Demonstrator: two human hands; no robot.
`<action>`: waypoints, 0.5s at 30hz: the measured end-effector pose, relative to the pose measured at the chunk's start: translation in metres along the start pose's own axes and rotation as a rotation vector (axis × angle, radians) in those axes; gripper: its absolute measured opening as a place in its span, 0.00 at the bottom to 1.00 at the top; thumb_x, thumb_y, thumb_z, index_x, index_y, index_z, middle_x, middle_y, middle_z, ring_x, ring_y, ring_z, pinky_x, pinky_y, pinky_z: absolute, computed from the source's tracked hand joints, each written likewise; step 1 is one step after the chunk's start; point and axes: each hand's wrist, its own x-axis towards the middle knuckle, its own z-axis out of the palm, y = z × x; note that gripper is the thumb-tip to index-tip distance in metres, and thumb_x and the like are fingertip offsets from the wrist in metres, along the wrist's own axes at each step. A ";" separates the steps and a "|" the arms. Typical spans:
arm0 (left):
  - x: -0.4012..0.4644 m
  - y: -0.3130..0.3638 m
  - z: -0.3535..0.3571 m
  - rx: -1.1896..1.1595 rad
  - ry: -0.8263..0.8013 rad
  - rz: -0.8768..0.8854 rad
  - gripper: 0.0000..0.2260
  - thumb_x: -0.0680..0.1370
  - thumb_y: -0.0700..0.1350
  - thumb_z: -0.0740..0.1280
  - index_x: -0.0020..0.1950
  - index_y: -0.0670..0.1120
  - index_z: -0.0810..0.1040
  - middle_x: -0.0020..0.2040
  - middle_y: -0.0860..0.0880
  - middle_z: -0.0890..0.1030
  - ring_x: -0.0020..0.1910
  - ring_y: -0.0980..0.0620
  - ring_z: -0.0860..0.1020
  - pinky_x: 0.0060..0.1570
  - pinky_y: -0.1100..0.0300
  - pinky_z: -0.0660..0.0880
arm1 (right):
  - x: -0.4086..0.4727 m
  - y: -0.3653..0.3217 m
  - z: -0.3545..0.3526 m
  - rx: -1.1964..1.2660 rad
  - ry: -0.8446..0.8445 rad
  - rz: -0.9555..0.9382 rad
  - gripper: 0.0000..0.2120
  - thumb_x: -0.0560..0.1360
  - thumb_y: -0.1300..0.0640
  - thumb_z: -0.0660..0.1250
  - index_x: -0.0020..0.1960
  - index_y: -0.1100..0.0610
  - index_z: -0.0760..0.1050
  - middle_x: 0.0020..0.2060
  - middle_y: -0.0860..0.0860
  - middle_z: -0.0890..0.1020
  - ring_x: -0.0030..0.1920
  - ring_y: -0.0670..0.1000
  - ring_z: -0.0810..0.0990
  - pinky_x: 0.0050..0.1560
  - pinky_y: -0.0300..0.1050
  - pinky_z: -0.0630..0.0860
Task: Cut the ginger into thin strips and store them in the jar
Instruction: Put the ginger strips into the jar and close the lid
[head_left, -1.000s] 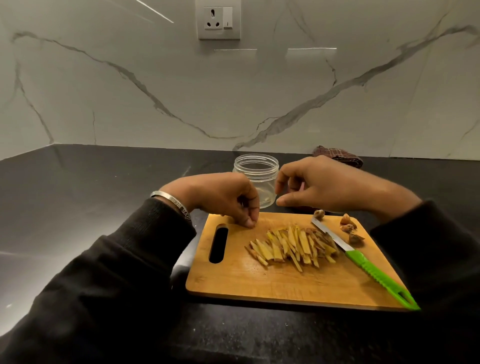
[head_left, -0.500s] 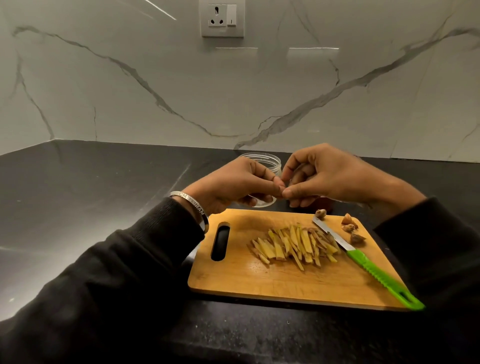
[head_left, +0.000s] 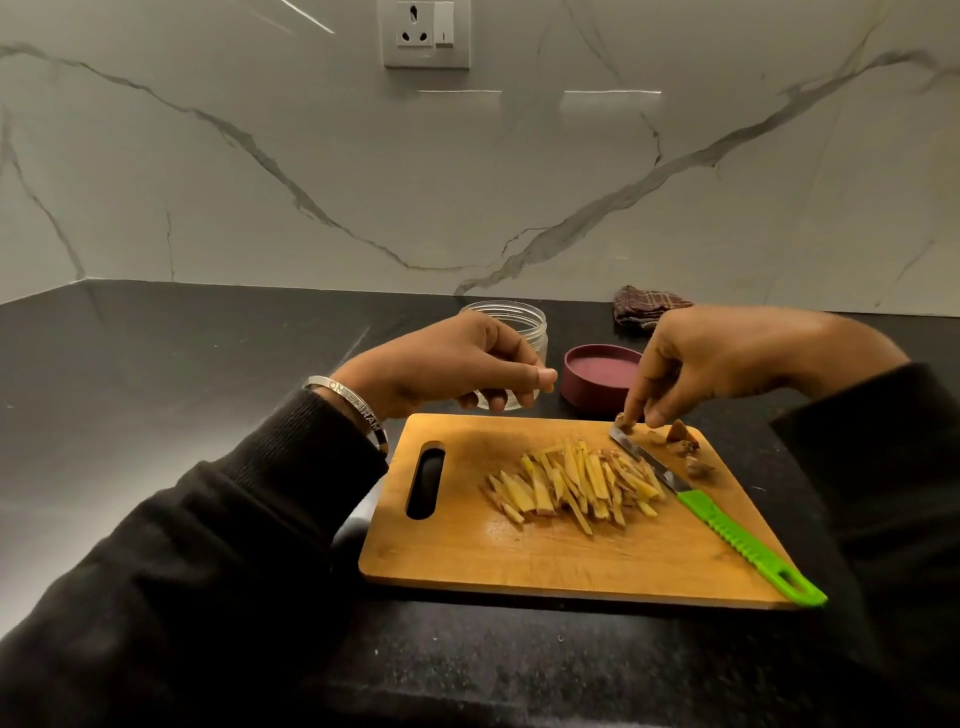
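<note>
A pile of thin yellow ginger strips (head_left: 576, 483) lies in the middle of the wooden cutting board (head_left: 467, 545). A green-handled knife (head_left: 748, 545) lies diagonally on the board's right side, blade towards the far edge. Brown ginger scraps (head_left: 685, 449) sit beyond the blade. My right hand (head_left: 727, 358) reaches down at the knife tip, index finger and thumb pinching a small ginger scrap (head_left: 622, 421). The clear open jar (head_left: 519, 325) stands behind the board. My left hand (head_left: 447, 364) hovers in front of the jar, fingers loosely curled, holding nothing that I can see.
A maroon jar lid (head_left: 602, 379) lies upside down just right of the jar. A dark checked cloth (head_left: 649, 306) sits by the marble wall. The black counter (head_left: 182, 364) stretches left. A wall socket (head_left: 426, 34) is above.
My hands met fingertip to fingertip in front of the jar, then parted. My right hand dropped to the scrap at the knife tip, which uncovered the lid. My left hand stayed by the jar.
</note>
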 end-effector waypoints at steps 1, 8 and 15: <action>-0.002 0.002 -0.001 0.037 -0.052 0.007 0.18 0.74 0.54 0.71 0.54 0.40 0.81 0.41 0.50 0.84 0.37 0.55 0.78 0.34 0.65 0.73 | 0.000 0.000 -0.001 -0.004 0.025 -0.014 0.09 0.74 0.59 0.73 0.51 0.46 0.85 0.44 0.41 0.85 0.49 0.43 0.81 0.55 0.41 0.78; -0.011 0.007 -0.009 0.175 -0.424 -0.104 0.31 0.65 0.47 0.78 0.66 0.52 0.73 0.53 0.46 0.79 0.44 0.51 0.80 0.45 0.52 0.82 | -0.018 -0.024 -0.003 0.082 -0.122 -0.132 0.26 0.65 0.54 0.81 0.58 0.45 0.73 0.47 0.48 0.82 0.41 0.44 0.83 0.43 0.41 0.82; -0.009 0.005 -0.002 0.318 -0.453 -0.083 0.38 0.65 0.39 0.82 0.68 0.60 0.68 0.56 0.45 0.77 0.46 0.49 0.79 0.56 0.43 0.80 | -0.015 -0.044 0.008 -0.066 -0.289 -0.067 0.39 0.66 0.60 0.81 0.67 0.39 0.64 0.54 0.46 0.74 0.44 0.47 0.79 0.32 0.32 0.75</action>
